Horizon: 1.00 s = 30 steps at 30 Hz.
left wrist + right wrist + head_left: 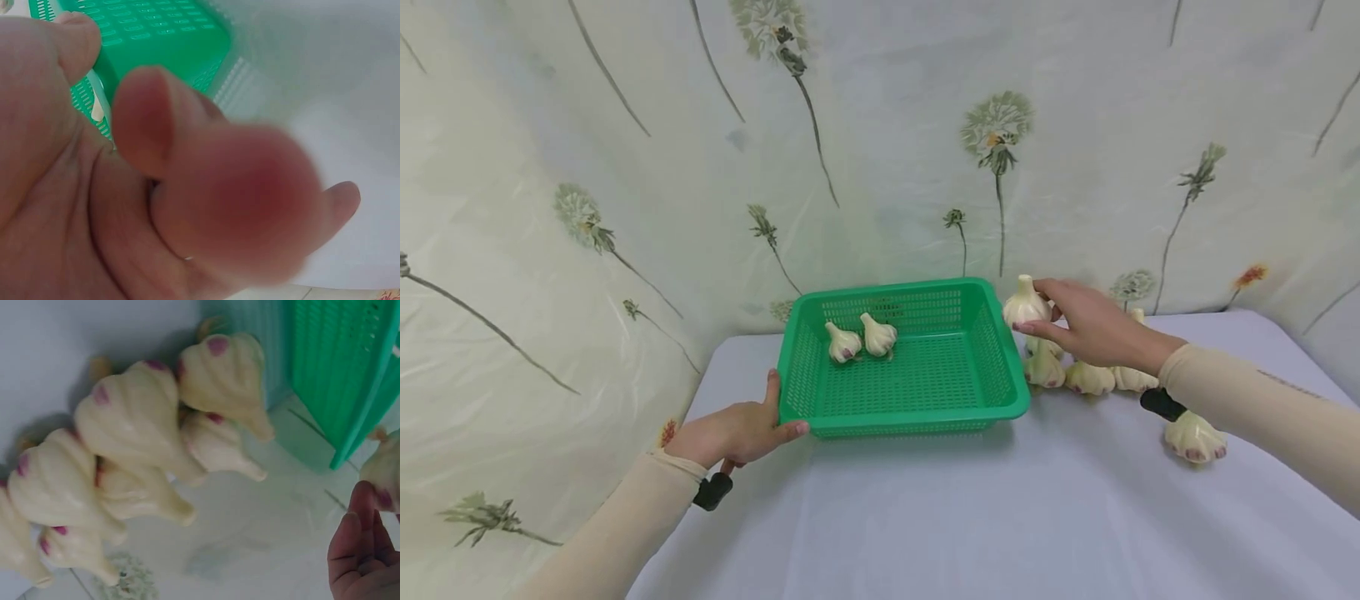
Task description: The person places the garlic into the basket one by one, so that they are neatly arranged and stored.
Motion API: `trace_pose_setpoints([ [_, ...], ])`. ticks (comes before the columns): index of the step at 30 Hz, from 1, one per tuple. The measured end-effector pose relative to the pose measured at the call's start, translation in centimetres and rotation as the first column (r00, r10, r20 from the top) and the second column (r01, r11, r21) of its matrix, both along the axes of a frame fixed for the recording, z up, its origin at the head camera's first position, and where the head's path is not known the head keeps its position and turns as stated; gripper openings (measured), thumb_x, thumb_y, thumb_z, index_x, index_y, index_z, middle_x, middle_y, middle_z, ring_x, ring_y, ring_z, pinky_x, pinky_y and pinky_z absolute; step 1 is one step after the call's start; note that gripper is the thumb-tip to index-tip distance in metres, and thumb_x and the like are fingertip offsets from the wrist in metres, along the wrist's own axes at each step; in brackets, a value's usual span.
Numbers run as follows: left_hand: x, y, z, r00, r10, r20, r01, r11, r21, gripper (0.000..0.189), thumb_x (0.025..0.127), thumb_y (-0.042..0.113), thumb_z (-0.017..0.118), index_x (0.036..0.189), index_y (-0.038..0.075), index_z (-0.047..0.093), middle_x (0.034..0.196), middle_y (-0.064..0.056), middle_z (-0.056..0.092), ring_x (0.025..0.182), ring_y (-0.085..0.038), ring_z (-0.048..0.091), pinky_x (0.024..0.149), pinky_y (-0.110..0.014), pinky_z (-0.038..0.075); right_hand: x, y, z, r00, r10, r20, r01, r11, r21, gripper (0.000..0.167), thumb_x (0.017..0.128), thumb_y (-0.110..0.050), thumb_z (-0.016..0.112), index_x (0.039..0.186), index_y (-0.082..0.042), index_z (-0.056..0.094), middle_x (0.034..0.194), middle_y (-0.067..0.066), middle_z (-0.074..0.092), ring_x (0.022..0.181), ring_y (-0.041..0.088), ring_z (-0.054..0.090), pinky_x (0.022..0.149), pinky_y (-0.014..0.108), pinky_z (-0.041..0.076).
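Green basket (906, 419), two garlics (879, 337) inside; left hand (741, 431) touches its near-left corner, fingers spread. Right hand (1097, 323) pinches another bulb (1024, 307) beside the right rim (loading, seemingly; next calls for moving inward, releasing).

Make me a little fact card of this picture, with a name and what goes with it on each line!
Basket: green, on the white table
In the basket: two garlic bulbs
Left hand: touching the basket's near left corner
Right hand: holding a garlic bulb by the basket's right side
Other garlic: on the table, right of the basket
Behind: flowery backdrop
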<state>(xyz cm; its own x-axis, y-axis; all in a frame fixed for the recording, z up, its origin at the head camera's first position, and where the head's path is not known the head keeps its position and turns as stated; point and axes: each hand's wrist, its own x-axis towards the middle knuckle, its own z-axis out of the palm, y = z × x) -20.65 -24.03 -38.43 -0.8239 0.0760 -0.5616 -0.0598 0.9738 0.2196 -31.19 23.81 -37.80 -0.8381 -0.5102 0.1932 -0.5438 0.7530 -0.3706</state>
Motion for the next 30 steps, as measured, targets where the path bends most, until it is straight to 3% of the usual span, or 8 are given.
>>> trace_pose_setpoints([
  [6,-0.3,-0.4,0.0,1.000,0.023,0.009,-0.022,1.000,-0.007,0.109,0.107,0.059,0.053,0.166,0.007,-0.023,0.070,-0.012,0.059,0.051,-0.026,0.061,0.053,-0.033,0.047,-2.2,-3.0,0.5,0.997,0.068,0.019,-0.068,0.998,-0.015,0.062,0.106,-0.035,0.068,0.152,0.003,0.049,0.124,0.017,0.067,0.106,0.031,0.070,0.086,0.050,0.057],
  [13,-0.6,-0.7,0.0,1.000,0.024,0.005,-0.024,1.000,-0.007,0.110,0.107,0.062,0.052,0.166,0.009,-0.024,0.073,-0.013,0.061,0.052,-0.028,0.066,0.056,-0.034,0.048,-4.4,-6.8,0.9,0.993,0.097,0.068,-0.097,0.995,-0.005,0.064,0.103,-0.036,0.072,0.151,0.000,0.051,0.122,0.014,0.070,0.106,0.030,0.073,0.089,0.050,0.058],
  [21,-0.6,-0.9,-0.7,1.000,0.025,0.002,-0.025,0.999,0.028,0.110,0.106,0.064,0.051,0.166,0.013,-0.025,0.075,-0.014,0.063,0.060,-0.038,0.073,0.057,-0.035,0.049,-5.8,-10.6,1.3,0.981,0.147,0.124,-0.149,0.989,0.009,0.072,0.103,-0.035,0.073,0.157,0.003,0.045,0.143,0.027,0.062,0.116,0.038,0.071,0.100,0.057,0.055],
  [30,-0.6,-1.0,-0.8,0.999,0.028,-0.017,-0.028,0.999,0.045,0.112,0.105,0.065,0.053,0.167,0.013,-0.024,0.088,-0.017,0.068,0.061,-0.040,0.074,0.067,-0.040,0.054,-7.6,-13.8,0.1,0.969,0.156,0.190,-0.163,0.986,0.021,0.068,0.100,-0.034,0.077,0.151,0.000,0.051,0.141,0.027,0.064,0.113,0.038,0.073,0.097,0.056,0.056],
])
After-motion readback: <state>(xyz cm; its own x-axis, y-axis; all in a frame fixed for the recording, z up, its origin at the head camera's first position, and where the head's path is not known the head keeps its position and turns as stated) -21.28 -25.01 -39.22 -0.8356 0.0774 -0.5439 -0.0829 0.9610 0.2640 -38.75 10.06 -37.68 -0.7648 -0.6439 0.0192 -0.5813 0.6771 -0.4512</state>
